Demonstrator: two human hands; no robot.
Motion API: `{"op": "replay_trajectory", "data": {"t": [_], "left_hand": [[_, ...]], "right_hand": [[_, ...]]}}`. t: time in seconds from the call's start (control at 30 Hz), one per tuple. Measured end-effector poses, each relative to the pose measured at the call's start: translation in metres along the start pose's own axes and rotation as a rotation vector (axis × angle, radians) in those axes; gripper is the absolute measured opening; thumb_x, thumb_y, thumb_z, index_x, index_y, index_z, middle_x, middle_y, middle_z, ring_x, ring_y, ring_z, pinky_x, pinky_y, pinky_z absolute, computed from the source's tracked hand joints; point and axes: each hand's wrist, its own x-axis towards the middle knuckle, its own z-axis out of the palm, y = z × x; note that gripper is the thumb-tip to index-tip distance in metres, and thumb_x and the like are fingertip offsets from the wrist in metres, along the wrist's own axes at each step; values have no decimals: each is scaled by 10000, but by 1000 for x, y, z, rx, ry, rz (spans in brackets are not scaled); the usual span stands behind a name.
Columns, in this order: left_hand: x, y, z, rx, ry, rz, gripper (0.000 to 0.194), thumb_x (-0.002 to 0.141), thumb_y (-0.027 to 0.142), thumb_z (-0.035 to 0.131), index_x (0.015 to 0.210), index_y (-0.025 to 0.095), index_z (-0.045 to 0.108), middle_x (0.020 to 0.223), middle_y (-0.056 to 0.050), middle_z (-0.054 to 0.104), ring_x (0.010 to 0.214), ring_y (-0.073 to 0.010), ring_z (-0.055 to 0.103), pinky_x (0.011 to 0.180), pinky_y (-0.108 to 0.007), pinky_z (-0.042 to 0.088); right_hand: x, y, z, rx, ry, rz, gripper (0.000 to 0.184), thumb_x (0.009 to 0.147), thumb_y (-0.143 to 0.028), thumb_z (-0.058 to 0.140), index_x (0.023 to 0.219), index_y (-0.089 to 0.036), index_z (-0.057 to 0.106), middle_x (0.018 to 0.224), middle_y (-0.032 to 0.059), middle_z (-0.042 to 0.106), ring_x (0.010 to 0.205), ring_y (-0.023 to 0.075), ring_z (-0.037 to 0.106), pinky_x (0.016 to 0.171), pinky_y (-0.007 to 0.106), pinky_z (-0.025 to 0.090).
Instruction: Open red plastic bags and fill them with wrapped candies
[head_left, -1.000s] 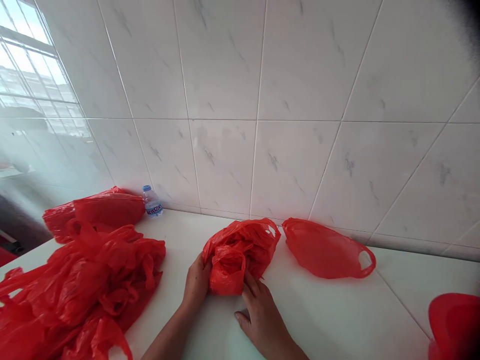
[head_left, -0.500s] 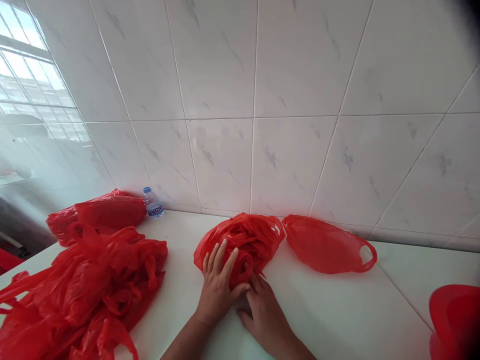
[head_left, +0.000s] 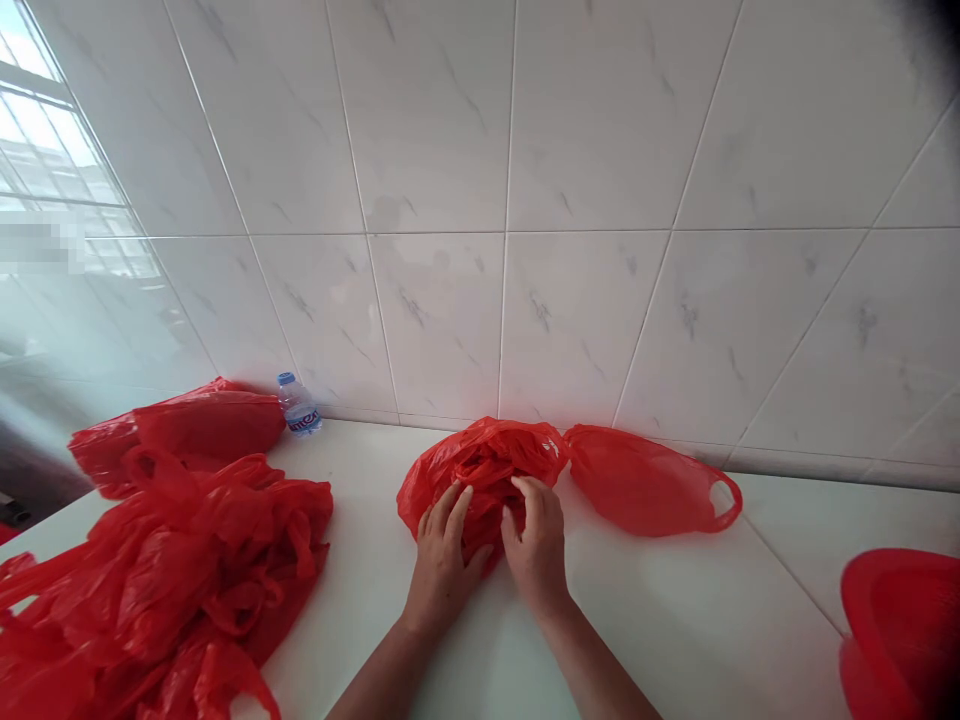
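Note:
A crumpled bundle of thin red plastic bags (head_left: 487, 450) sits at the middle of the white table, against the tiled wall. On its near left side rests my left hand (head_left: 442, 570), fingers stretched over the plastic and thumb apart. My right hand (head_left: 538, 545) touches the near right side, its fingers bent and a gap between thumb and forefinger. Some of the plastic under both hands is hidden. Just right of the bundle lies a flattened red plastic bag (head_left: 645, 485), its handle loop pointing right.
A large heap of red plastic bags (head_left: 172, 570) covers the table's left side. Behind it lies a red bag bundle (head_left: 210, 420), beside a small clear water bottle (head_left: 300, 405) with a blue cap. A red plastic stool or tub (head_left: 885, 620) stands at lower right.
My right hand has moved up and away from my left thumb, onto the bundle's right side. My left hand stays on the bundle, which has shifted slightly. The view has turned a little.

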Motion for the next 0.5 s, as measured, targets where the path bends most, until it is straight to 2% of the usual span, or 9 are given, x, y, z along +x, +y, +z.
{"op": "replay_trajectory", "data": {"t": [0.1,0.2,0.27,0.4,0.5], "left_hand": [[-2,-3,-1,-4,4,22,748,773,93,526,1434,267,224,1445,-106,387,1334,-270,356,1049,-496,351],[-1,-8,-1,10,3,0,751,772,65,508,1436,276,229,1471,-103,350,1351,-275,331,1050,-500,350],[1,-9,-1,26,-14,-31,775,764,59,514,1446,282,220,1508,-106,282,1361,-291,313,1042,-506,358],[4,-11,-2,31,-60,-59,787,771,77,533,1451,319,220,1563,-94,125,1360,-317,312,1006,-497,404],[4,-10,-3,36,-70,-53,762,794,81,519,1448,351,235,1575,-74,58,1341,-320,347,962,-464,459]], "right_hand": [[12,0,19,3,-7,60,401,875,-150,418,1261,-217,504,1232,114,505,1169,253,452,966,496,407],[11,6,29,48,-42,105,277,863,-182,455,1084,-209,618,1155,108,546,1094,259,493,935,489,418],[7,13,29,77,-35,134,224,853,-197,475,1029,-191,615,1095,105,574,1048,246,514,920,459,429],[0,25,21,123,2,262,328,836,-250,505,1148,-153,539,1110,126,568,1054,258,501,929,463,410],[-1,33,18,198,-30,367,328,813,-293,533,1116,-179,585,1049,105,596,972,260,538,870,448,437]]}}
